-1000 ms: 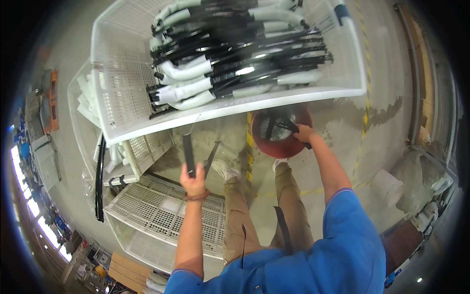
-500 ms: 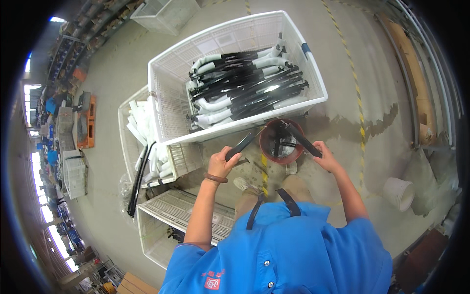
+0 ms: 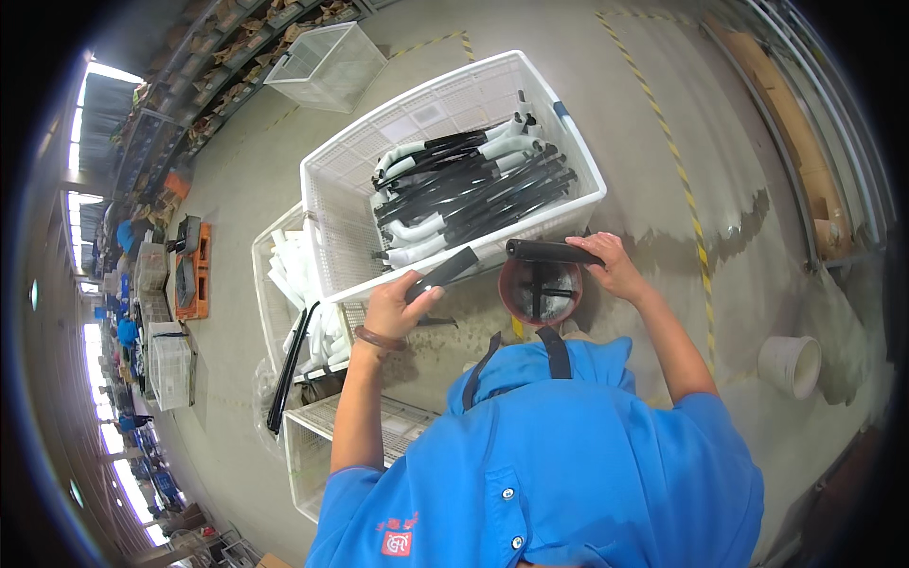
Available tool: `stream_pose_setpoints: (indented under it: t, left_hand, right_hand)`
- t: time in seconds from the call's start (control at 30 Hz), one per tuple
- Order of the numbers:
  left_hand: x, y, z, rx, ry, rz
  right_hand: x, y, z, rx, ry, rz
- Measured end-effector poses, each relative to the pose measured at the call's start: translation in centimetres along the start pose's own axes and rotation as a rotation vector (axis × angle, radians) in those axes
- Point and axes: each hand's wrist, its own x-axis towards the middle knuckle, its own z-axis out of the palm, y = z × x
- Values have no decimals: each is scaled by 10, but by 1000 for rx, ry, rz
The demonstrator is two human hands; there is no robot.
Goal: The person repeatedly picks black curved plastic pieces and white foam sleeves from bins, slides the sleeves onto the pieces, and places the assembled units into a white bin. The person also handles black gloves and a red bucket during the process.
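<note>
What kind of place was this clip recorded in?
Probably a factory or warehouse floor: white plastic crates of black and white curved parts, yellow floor lines, and stock-filled shelving along the wall.

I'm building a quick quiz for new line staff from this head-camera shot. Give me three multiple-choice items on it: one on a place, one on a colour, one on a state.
1. Where is the red bucket?
A. Inside the big white crate
B. On the floor below the hands, beside the big white crate
C. On the shelves at upper left

2. What colour is the rod in the right hand?
A. White
B. Yellow
C. Black

3. What state is the left hand in?
A. Closed around a dark flat strip
B. Open and empty
C. Resting on the floor

Answers:
1 B: the bucket stands on the concrete floor just outside the near wall of the big white crate.
2 C: the rod held over the bucket is black.
3 A: the fingers wrap around the dark flat strip.
</note>
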Motion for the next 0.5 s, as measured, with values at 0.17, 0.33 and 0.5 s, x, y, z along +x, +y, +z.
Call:
stream_pose_setpoints:
  t: [0.17,0.33,0.5]
  left_hand:
    - [-7,1,8,-42,-68,-84]
    - [-19,6,12,29,-83,-11]
    - [-30,13,18,57,-84,101]
  right_hand:
    - [16,-13,1,8,-9,-116]
    - [36,-35,4,23,61,-243]
    - [55,-77,7,-57,-124,-311]
